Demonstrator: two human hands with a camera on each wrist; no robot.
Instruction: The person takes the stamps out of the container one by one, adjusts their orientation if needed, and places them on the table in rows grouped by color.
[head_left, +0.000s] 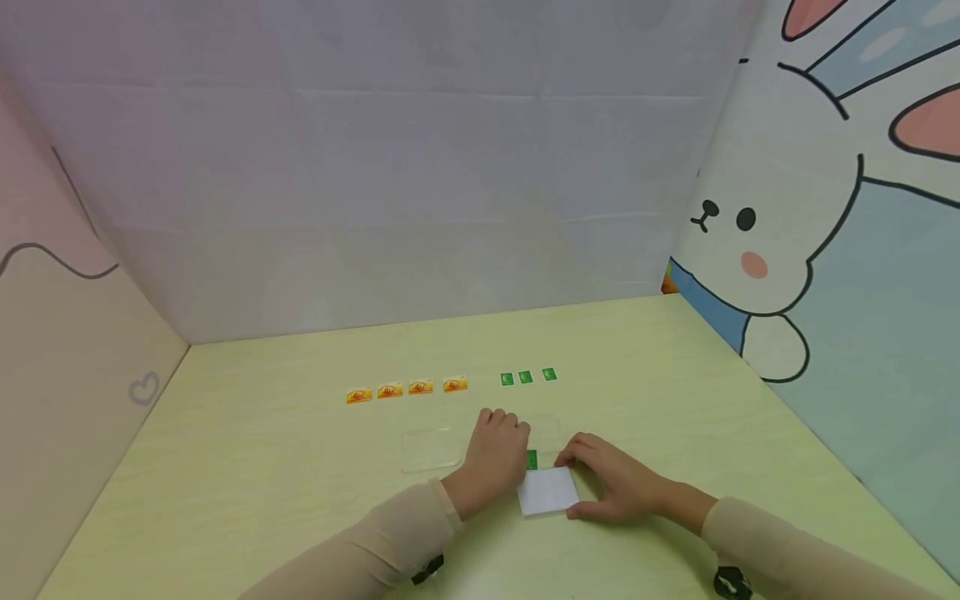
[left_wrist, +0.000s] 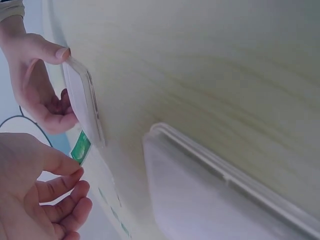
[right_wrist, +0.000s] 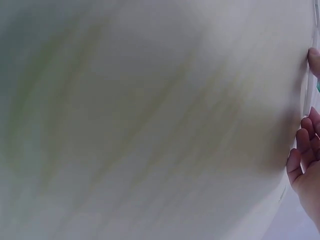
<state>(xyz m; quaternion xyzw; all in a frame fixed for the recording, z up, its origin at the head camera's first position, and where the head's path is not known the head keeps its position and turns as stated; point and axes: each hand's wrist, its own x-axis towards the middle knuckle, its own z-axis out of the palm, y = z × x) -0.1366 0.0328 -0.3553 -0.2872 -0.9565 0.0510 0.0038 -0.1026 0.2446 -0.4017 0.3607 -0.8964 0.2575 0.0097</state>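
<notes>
A small green card (head_left: pixel 532 459) is pinched between the thumb and index finger of my left hand (head_left: pixel 497 454). Its lower edge meets a flat white rectangular stack (head_left: pixel 547 492), which shows a clear rim (left_wrist: pixel 94 102) in the left wrist view. My right hand (head_left: pixel 611 479) holds the stack's right side, the thumb at the near corner and the fingers at the far one. Only some fingers (right_wrist: pixel 305 145) show at the right edge of the right wrist view. How deep the card sits in the stack is hidden.
One clear plastic piece (head_left: pixel 431 450) lies left of my left hand; another faint clear piece (head_left: pixel 546 429) is beyond the stack. Farther back, several orange cards (head_left: pixel 390 390) form a row, with three small green cards (head_left: pixel 525 377) to their right. Printed walls enclose the table (head_left: pixel 262 467).
</notes>
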